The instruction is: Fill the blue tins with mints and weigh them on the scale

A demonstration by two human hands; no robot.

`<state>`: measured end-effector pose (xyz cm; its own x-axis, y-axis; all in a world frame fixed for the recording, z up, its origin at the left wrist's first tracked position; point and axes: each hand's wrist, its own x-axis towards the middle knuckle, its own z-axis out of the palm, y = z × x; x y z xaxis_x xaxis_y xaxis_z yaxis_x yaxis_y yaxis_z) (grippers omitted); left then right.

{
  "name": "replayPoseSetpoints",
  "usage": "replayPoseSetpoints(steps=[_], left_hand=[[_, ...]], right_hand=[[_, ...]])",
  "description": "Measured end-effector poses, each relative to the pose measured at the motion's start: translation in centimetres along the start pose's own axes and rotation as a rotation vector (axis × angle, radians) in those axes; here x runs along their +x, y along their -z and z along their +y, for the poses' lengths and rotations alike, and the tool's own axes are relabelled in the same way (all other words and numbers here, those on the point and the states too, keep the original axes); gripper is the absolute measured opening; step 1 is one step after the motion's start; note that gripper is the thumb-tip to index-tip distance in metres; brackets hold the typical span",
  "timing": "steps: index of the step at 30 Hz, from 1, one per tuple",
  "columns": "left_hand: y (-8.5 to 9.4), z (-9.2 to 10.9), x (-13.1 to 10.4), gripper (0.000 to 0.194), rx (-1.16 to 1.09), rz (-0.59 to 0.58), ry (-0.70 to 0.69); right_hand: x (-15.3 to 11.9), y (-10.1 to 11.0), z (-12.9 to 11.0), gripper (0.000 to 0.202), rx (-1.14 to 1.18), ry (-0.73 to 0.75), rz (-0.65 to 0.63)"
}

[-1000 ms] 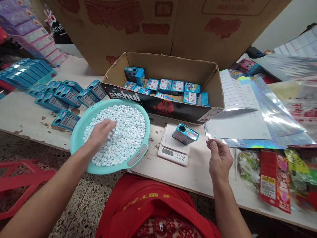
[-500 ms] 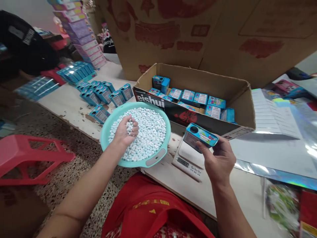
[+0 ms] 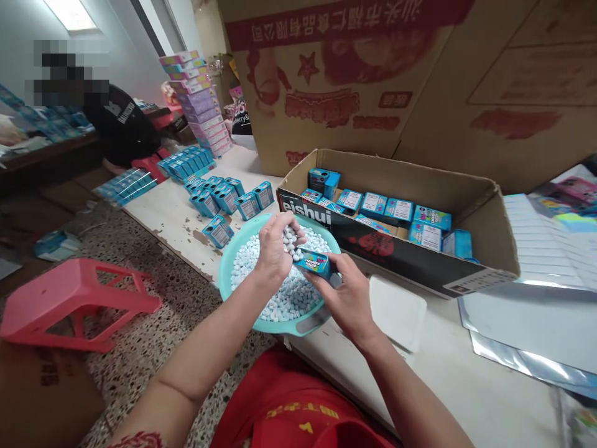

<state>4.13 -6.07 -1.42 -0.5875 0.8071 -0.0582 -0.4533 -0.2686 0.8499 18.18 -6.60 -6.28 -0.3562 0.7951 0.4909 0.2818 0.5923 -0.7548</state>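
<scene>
Cupped around a heap of small white candies point(image 3: 290, 241), my left hand point(image 3: 275, 249) is above the turquoise basin point(image 3: 226, 267). Many more pale candies point(image 3: 291, 298) fill that basin. My right hand point(image 3: 347, 292) grips a small blue candy box point(image 3: 314, 262) by its right end, over the basin's right side. The box's other end meets the candies at my left fingers; its opening is hidden there. To the right of my right hand lies a white kitchen scale point(image 3: 398, 313), its display covered by my forearm.
A long cardboard box point(image 3: 396, 258) holding several blue boxes stands behind the basin. More blue boxes point(image 3: 228, 196) stand on the table at left, near a stack of pink and purple boxes point(image 3: 200, 102). A red stool point(image 3: 77, 298) is on the floor; a person point(image 3: 121, 121) sits beyond.
My left hand has risen from the basin with a handful of candies. My right hand has brought the blue box leftward from above the scale to meet it. The view has shifted.
</scene>
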Motion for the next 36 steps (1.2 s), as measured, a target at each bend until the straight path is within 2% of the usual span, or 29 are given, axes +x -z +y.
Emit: replayPoseSetpoints(steps=[4,8,11,13,15,16,18,21,23,28,32,36], left_hand=[[-0.3,0.1,-0.1,0.031,0.011,-0.008,0.013],[-0.7,0.3,-0.1,0.036,0.004,-0.073,0.043],[0.0,0.4,0.3,0.033,0.099,-0.087,-0.009],[1.6,0.3,0.6,0.027,0.365,-0.112,-0.085],[4.0,0.0,0.5,0.026,0.803,-0.192,-0.202],[5.5,-0.2,0.2,0.031,1.044,-0.255,-0.274],[8.6,-0.7,-0.9,0.043,1.398,-0.292,-0.438],[12.6,-1.5,-2.9,0.045,1.625,-0.271,-0.586],[13.9,-2.0,-3.9,0.042,1.664,-0.286,-0.648],[13.6,-2.3,-4.2,0.035,1.663,-0.357,-0.646],[13.3,-2.3,-4.1,0.033,1.66,-0.342,-0.584],[13.4,-2.3,-4.3,0.034,1.665,-0.351,-0.561]], right_hand=[[0.0,0.2,-0.1,0.024,0.012,-0.031,-0.013],[-0.2,0.5,0.2,0.026,0.091,-0.115,-0.007],[-0.6,1.0,0.5,0.029,0.204,-0.206,0.001],[-1.1,1.8,0.7,0.029,0.301,-0.258,0.021],[-1.9,3.2,1.1,0.03,0.388,-0.297,0.075],[-2.5,4.0,1.4,0.03,0.412,-0.314,0.121],[-3.8,5.9,2.3,0.032,0.412,-0.349,0.236],[-5.9,8.1,4.8,0.034,0.344,-0.405,0.396],[-7.2,8.9,6.8,0.036,0.279,-0.44,0.448],[-9.7,8.9,10.6,0.042,0.111,-0.445,0.469],[-11.4,9.2,11.4,0.06,0.072,-0.353,0.463],[-12.9,10.4,11.3,0.048,0.081,-0.409,0.605]])
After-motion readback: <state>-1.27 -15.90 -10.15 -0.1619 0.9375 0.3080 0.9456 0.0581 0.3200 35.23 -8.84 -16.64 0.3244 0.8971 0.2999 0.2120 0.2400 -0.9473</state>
